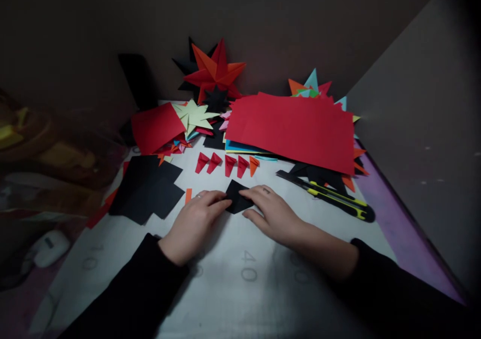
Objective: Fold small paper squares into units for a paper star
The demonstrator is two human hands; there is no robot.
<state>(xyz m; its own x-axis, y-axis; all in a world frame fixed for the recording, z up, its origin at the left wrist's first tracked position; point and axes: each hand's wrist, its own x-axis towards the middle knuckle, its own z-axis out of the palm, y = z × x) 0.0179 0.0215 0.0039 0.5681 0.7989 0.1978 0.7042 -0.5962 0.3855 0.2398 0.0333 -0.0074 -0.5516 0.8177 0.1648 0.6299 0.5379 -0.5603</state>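
Observation:
A small piece of black paper lies between my two hands, its corners pointing outward. My left hand has its thumb and fingers closed at the paper's left edge. On the right side, my right hand grips the same paper, fingertips on its upper right part and thumb by the lower edge. Just beyond it stand several small folded red paper pieces in a row, with a folded orange piece at the right end. A narrow orange strip shows beside my left hand.
Black paper squares lie at left. A yellow-black box cutter rests at right, blade exposed. Red sheets are stacked behind. Folded paper stars, one red-orange, one pale green, stand near the wall. A white case sits lower left.

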